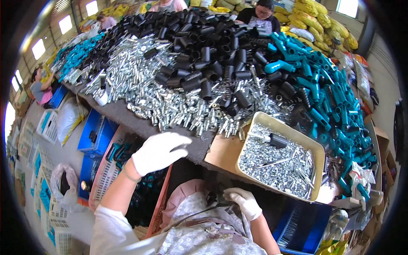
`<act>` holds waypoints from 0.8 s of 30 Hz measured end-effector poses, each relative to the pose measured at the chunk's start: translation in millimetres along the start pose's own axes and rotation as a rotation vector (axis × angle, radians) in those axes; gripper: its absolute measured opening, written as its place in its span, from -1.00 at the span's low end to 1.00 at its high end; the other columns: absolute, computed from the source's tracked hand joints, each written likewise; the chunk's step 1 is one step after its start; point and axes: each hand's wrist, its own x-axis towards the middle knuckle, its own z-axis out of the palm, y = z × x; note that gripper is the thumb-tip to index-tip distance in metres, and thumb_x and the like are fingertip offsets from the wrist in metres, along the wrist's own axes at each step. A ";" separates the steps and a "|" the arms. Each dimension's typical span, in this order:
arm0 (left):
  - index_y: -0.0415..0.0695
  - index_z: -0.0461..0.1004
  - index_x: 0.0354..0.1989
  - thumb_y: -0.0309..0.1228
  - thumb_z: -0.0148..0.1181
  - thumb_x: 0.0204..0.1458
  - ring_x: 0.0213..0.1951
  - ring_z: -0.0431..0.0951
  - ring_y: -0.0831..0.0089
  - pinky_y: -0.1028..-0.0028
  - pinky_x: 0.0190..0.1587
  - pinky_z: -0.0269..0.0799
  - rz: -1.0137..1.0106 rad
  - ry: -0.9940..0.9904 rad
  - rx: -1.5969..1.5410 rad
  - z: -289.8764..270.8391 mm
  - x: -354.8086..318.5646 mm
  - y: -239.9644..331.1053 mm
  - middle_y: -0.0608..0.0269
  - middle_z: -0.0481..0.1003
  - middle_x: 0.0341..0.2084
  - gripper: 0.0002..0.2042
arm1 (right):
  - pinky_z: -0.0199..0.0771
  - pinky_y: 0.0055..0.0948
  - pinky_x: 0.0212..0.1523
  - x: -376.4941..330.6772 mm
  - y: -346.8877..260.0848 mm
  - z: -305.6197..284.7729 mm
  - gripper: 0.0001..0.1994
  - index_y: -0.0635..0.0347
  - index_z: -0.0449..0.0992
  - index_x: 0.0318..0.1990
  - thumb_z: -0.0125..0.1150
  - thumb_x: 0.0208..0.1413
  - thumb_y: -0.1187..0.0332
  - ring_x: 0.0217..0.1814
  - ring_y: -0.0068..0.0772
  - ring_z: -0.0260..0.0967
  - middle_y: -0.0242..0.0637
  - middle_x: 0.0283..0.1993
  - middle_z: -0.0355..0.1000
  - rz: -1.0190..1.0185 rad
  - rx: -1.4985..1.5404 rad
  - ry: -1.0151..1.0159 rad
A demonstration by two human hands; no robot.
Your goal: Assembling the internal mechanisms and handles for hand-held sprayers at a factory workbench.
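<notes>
My left hand, in a white glove, is over the near edge of the dark table, just short of a heap of small shiny metal fittings. Its fingers stretch to the right with a gap at the thumb, and nothing shows in them. Lower down, my right hand, also gloved, hovers by my patterned apron. Its fingers are loosely bent and apart, with no held thing visible. Beyond that hand, a cream tray holds many small metal pieces and one black sleeve.
Black plastic sleeves pile up behind the fittings, teal plastic handles on the right. Cardboard lies beside the tray. Blue bins and a red crate stand at left, another blue bin below right. Other people sit across the heap.
</notes>
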 end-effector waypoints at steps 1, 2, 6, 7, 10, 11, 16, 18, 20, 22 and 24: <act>-0.10 0.56 -0.04 -0.28 0.25 0.09 -0.20 0.59 0.13 0.28 -0.11 0.51 0.024 0.035 -0.011 -4.3 17.3 0.9 0.11 0.58 -0.27 -0.71 | 0.42 -0.37 0.12 -3.4 -18.6 6.9 -0.67 0.40 0.51 0.07 0.04 0.28 0.36 0.04 -0.34 0.47 -0.13 -0.04 0.54 -0.060 -0.086 -0.067; -0.11 0.56 -0.04 -0.29 0.25 0.08 -0.18 0.59 0.11 0.26 -0.08 0.50 0.086 0.088 0.077 -10.6 33.7 5.2 0.10 0.58 -0.24 -0.71 | 0.41 -0.36 0.12 -19.2 -41.7 13.1 -0.66 0.41 0.51 0.06 0.07 0.28 0.32 0.03 -0.34 0.47 -0.15 -0.06 0.55 -0.108 -0.127 -0.113; -0.09 0.56 -0.07 -0.21 0.15 0.13 -0.15 0.59 0.11 0.22 -0.07 0.51 0.003 0.069 0.154 7.5 77.5 0.6 0.09 0.60 -0.19 -0.71 | 0.41 -0.39 0.14 -42.4 -130.4 0.3 -0.66 0.30 0.56 0.04 0.12 0.30 0.22 0.05 -0.32 0.48 -0.17 -0.06 0.56 -0.291 -0.154 -0.403; -0.10 0.57 -0.08 -0.21 0.15 0.12 -0.17 0.59 0.11 0.22 -0.09 0.52 -0.008 0.065 0.135 16.1 81.7 5.4 0.10 0.60 -0.21 -0.71 | 0.47 -0.35 0.09 -42.5 -157.8 -10.3 -0.70 0.29 0.60 -0.03 0.13 0.29 0.23 0.00 -0.29 0.52 -0.17 -0.10 0.58 -0.426 -0.376 -0.354; -0.07 0.58 -0.08 -0.26 0.22 0.08 -0.18 0.60 0.12 0.24 -0.13 0.53 0.008 0.159 -0.052 48.7 69.4 8.5 0.13 0.60 -0.21 -0.73 | 0.53 -0.26 -0.11 5.6 -209.6 -31.7 -0.82 0.17 0.65 -0.17 0.21 0.11 0.37 -0.21 -0.09 0.55 -0.10 -0.26 0.57 -0.662 -0.918 0.137; -0.07 0.58 -0.08 -0.27 0.22 0.08 -0.18 0.60 0.14 0.25 -0.13 0.53 -0.037 0.140 -0.093 53.2 67.5 18.6 0.13 0.60 -0.21 -0.73 | 0.53 -0.33 -0.18 31.4 -219.7 -49.1 -0.83 0.23 0.65 -0.22 0.23 0.06 0.40 -0.24 -0.12 0.56 -0.08 -0.28 0.57 -0.834 -1.055 0.301; -0.11 0.59 -0.14 -0.34 0.24 0.07 -0.27 0.60 0.16 0.29 -0.19 0.53 -0.018 0.228 -0.229 69.4 52.2 50.7 0.13 0.59 -0.29 -0.78 | 0.53 -0.16 -0.07 139.9 -243.5 -90.5 -0.70 0.08 0.64 -0.21 0.17 0.10 0.09 -0.11 -0.01 0.54 -0.11 -0.27 0.56 -0.641 -1.805 0.443; -0.14 0.59 -0.15 -0.38 0.26 0.05 -0.27 0.60 0.17 0.31 -0.19 0.53 -0.012 0.221 -0.229 72.3 47.5 56.2 0.13 0.60 -0.29 -0.79 | 0.54 -0.09 -0.09 172.4 -243.2 -83.5 -0.62 0.13 0.65 -0.23 0.14 0.13 0.01 -0.15 0.03 0.56 -0.01 -0.22 0.59 -0.343 -1.505 0.586; -0.17 0.59 -0.17 -0.42 0.27 0.03 -0.26 0.60 0.15 0.31 -0.18 0.53 -0.050 0.206 -0.273 71.6 44.8 60.6 0.11 0.60 -0.30 -0.80 | 0.54 -0.09 -0.09 183.8 -240.2 -83.4 -0.67 0.14 0.66 -0.26 0.13 0.12 0.08 -0.14 0.03 0.56 -0.03 -0.22 0.59 -0.352 -1.515 0.614; -0.20 0.59 -0.19 -0.48 0.25 0.04 -0.28 0.61 0.18 0.37 -0.19 0.53 -0.057 0.234 -0.352 70.0 42.6 59.9 0.09 0.60 -0.32 -0.83 | 0.55 -0.08 -0.15 183.0 -239.5 -80.3 -0.74 0.15 0.65 -0.31 0.11 0.08 0.20 -0.17 0.02 0.56 -0.04 -0.25 0.59 -0.389 -1.537 0.634; -0.26 0.58 -0.14 -0.52 0.20 0.09 -0.29 0.61 0.31 0.42 -0.19 0.53 -0.180 0.220 -0.633 73.6 41.5 61.1 0.12 0.61 -0.31 -0.82 | 0.53 -0.07 -0.15 164.7 -242.5 -81.5 -0.78 0.06 0.64 -0.27 0.10 0.10 0.21 -0.18 0.02 0.54 -0.06 -0.26 0.57 -0.424 -1.571 0.727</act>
